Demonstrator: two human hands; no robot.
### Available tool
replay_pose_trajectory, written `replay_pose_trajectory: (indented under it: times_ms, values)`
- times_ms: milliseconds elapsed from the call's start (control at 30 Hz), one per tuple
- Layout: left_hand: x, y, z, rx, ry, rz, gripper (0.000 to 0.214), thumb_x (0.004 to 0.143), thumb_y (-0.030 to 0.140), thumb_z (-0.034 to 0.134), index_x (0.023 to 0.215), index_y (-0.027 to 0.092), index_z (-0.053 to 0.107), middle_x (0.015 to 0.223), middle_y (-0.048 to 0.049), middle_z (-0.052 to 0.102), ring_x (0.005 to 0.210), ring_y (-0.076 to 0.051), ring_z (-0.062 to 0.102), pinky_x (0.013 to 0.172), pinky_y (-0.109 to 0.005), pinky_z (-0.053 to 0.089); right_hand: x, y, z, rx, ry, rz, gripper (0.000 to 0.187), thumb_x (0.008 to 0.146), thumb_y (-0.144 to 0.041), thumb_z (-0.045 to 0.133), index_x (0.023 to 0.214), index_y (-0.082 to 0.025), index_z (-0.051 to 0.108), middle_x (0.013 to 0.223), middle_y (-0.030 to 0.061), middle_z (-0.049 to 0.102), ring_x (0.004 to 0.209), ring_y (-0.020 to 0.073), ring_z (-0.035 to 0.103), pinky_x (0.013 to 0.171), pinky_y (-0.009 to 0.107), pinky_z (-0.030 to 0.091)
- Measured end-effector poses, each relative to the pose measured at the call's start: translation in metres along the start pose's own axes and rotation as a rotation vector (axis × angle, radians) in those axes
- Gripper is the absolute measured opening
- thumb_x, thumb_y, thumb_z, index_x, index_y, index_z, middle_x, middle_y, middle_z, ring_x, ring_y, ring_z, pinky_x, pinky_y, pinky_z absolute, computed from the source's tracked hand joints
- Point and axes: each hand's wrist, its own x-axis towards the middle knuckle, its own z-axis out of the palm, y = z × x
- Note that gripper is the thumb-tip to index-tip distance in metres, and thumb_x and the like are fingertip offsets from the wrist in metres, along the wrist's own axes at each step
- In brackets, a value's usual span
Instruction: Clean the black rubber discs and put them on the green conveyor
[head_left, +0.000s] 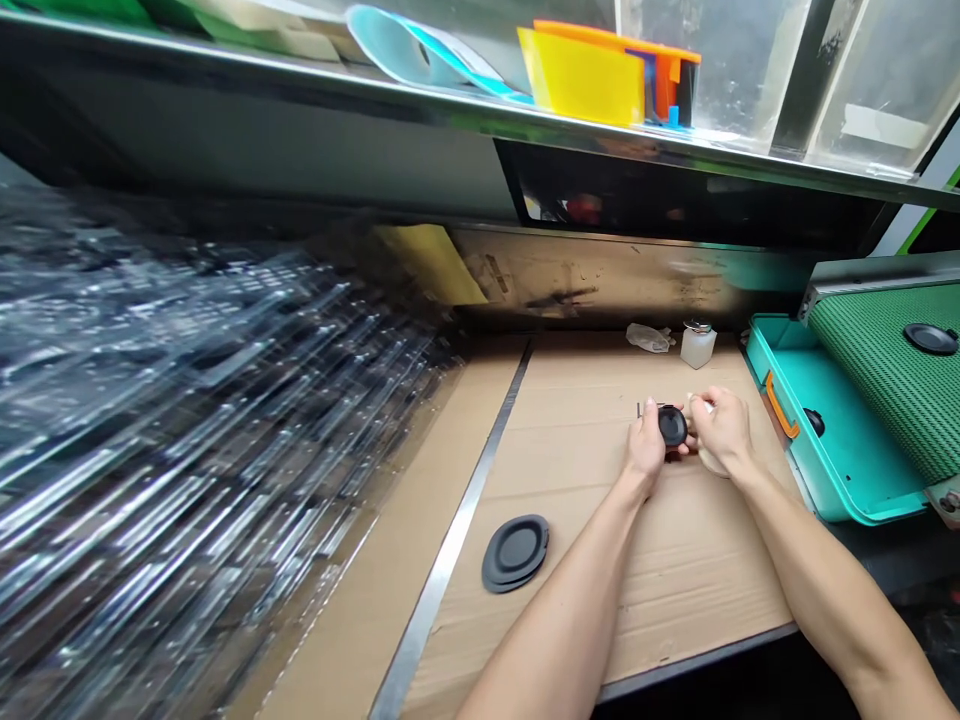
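Observation:
My left hand [645,446] grips a small round black plastic part [673,426], its dished face turned up towards me. Close beside it, the fingers of my right hand [726,428] are closed on a whitish cloth [712,464], which shows below the palm and at the fingertips. Whether the cloth touches the part is too small to tell. Nearer to me, left of my left forearm, a stack of similar black round parts [517,552] lies on the cardboard-covered table [570,470].
Clear plastic trays [225,430] fill the left side. A small bottle [698,344] and a crumpled plastic bag [649,338] stand at the back. On the right, a teal bin [862,480] sits beside a green conveyor belt [885,340] carrying another black part [930,338]. A shelf [450,105] spans above.

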Motion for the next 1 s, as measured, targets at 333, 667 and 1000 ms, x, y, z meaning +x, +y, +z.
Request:
replay_pose_trajectory:
  times_ms: [333, 667, 1000]
  values:
    - [-0.002, 0.027, -0.003, -0.154, 0.028, -0.221, 0.057, 0.104, 0.045, 0.025, 0.099, 0.005, 0.065, 0.066, -0.0123, 0.067, 0.047, -0.015, 0.059, 0.040, -0.021, 0.042, 0.006, 0.013, -0.015, -0.039, 0.093, -0.010, 0.022, 0.094, -0.037, 0.047, 0.084, -0.022, 0.061, 0.092, 0.0070, 0.071, 0.090, 0.0217, 0.064, 0.080, 0.030, 0.045]
    - [-0.002, 0.025, -0.003, -0.055, -0.096, -0.223, 0.059, 0.104, 0.045, 0.022, 0.092, 0.008, 0.066, 0.062, -0.0119, 0.067, 0.041, -0.015, 0.058, 0.035, -0.022, 0.038, -0.001, -0.002, -0.016, 0.189, -0.228, -0.140, 0.026, 0.096, -0.040, 0.049, 0.100, -0.021, 0.067, 0.096, 0.0036, 0.073, 0.087, 0.0174, 0.066, 0.078, 0.026, 0.047]
    - [-0.003, 0.001, 0.001, 0.418, -0.062, 0.014, 0.068, 0.094, 0.069, 0.037, 0.065, 0.014, 0.066, 0.045, -0.0092, 0.061, 0.033, -0.018, 0.054, 0.036, -0.027, 0.043, -0.004, 0.001, -0.013, -0.211, -0.275, -0.361, 0.013, 0.092, -0.023, 0.054, 0.086, -0.020, 0.066, 0.089, 0.0059, 0.070, 0.084, 0.0199, 0.061, 0.077, 0.030, 0.043]
